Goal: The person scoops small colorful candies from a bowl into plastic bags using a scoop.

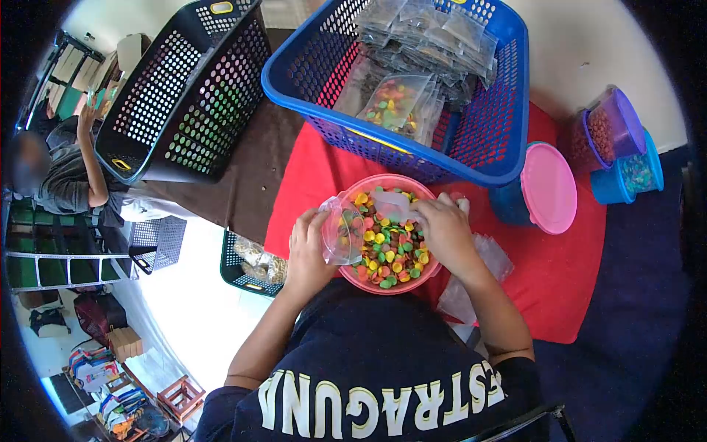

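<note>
A: Where is the clear plastic pouch (343, 239)?
B: Over the left edge of the round, translucent pink plastic bowl (381, 289), its long side seeming to run toward and away from the body. Candy colours show there, but I cannot tell whether they are inside it or behind it.

A: And the grip on it?
B: The left hand (303, 247), the nearer one, pinches its outer edge.

A: The other grip?
B: The right hand (445, 230), at the bowl's right edge, has its fingers closed on a pale, translucent scoop-like piece (394, 207).

A: How do the two line up?
B: The piece lies crosswise over the far half of the bowl, pointing left at the pouch, above red, yellow, green and brown button-shaped candies (394, 258). That crosswise line is the relation that matters.

A: Further out?
B: Right of the bowl, loose clear plastic sheets or bags (490, 258) lie by the right forearm on the red-covered worktop (563, 295). Just beyond the bowl stands a blue perforated plastic basket (398, 151) with filled packets (398, 107).
</note>
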A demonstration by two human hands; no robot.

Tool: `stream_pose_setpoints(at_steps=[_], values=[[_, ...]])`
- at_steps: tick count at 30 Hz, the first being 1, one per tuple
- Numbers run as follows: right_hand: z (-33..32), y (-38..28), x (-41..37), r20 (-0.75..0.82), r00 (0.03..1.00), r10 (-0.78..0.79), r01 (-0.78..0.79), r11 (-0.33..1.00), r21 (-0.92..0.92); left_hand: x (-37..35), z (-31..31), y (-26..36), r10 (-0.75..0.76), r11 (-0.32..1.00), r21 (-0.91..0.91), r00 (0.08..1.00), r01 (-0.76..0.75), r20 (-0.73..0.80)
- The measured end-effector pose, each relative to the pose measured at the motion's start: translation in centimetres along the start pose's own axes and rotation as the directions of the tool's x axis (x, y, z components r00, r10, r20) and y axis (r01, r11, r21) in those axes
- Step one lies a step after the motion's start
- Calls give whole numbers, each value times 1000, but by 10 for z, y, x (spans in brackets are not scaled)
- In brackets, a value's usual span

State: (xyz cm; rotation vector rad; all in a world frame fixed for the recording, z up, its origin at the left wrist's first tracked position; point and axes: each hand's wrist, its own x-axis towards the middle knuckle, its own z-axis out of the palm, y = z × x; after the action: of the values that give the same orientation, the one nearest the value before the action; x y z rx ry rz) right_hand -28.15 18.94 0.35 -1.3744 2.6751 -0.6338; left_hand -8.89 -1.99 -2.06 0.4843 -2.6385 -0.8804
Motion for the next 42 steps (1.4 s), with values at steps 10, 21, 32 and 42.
stream_pose_setpoints(at_steps=[10, 21, 32, 42], values=[[-20, -7, -7, -99, 995, 12, -24, 991, -128, -1, 2, -2, 3, 1000, -18, 1000, -4, -17], [-59, -29, -30, 63, 997, 41, -26, 974, -227, 0, 3, -3, 14, 1000, -20, 1000, -15, -25], [-52, -24, -32, 70, 995, 70, -59, 988, -143, 0, 3, -3, 17, 999, -31, 1000, -17, -26], [-56, -35, -32, 33, 996, 84, -76, 978, -196, 1, 2, -3, 10, 1000, -26, 1000, -10, -19]])
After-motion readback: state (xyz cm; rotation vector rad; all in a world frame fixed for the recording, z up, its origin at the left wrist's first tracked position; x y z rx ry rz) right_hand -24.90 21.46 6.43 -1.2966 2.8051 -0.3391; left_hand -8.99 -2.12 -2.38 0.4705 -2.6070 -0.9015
